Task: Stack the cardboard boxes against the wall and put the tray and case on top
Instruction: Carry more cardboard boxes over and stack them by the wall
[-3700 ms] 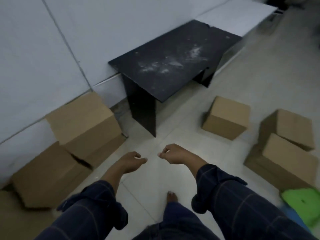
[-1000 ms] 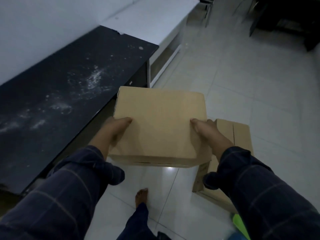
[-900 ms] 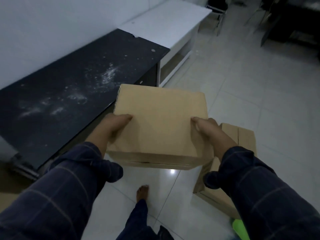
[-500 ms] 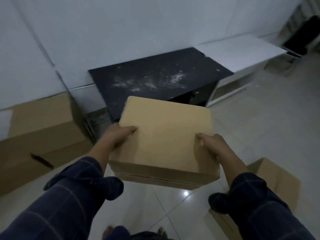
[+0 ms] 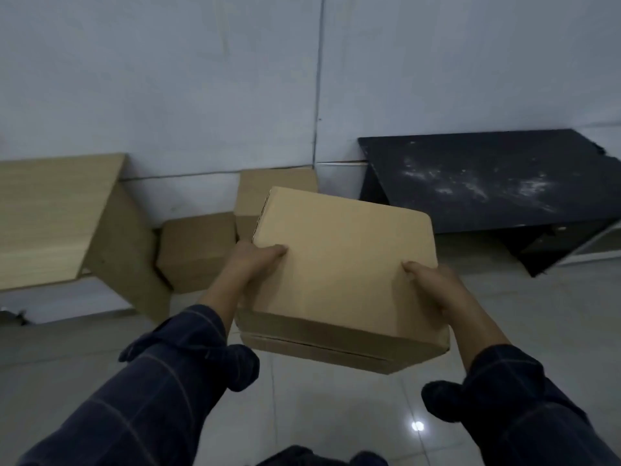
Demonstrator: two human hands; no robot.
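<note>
From the head view, we hold a plain brown closed cardboard box [image 5: 342, 270] in the middle of the frame, lifted clear of the pale glossy tiled floor [image 5: 336, 415]. Our left hand [image 5: 255, 260] grips its left edge, thumb lying across the top face and the other fingers hidden down the side. Our right hand [image 5: 433, 280] grips the right edge the same way, thumb on top. Dark blue checked sleeves [image 5: 161, 381] cover both forearms, bunched at the wrists.

Behind the held box, at centre, two more brown cardboard boxes stand against the grey-white panelled wall [image 5: 201, 79]: a lower box [image 5: 196, 248] on the floor to the left, and a taller box [image 5: 268, 190] touching it on the right, partly hidden by the box we carry. Whether the taller one rests on another box we cannot tell.

At the left of the frame a light wooden desk [image 5: 50, 220] juts from the wall, its side panel slanting down just beside the lower box. At the upper right, a black desk with white dusty smears [image 5: 487, 183] stands against the wall, near the taller box. A small bright light reflection [image 5: 417, 425] shows on the tiles at the lower right.
</note>
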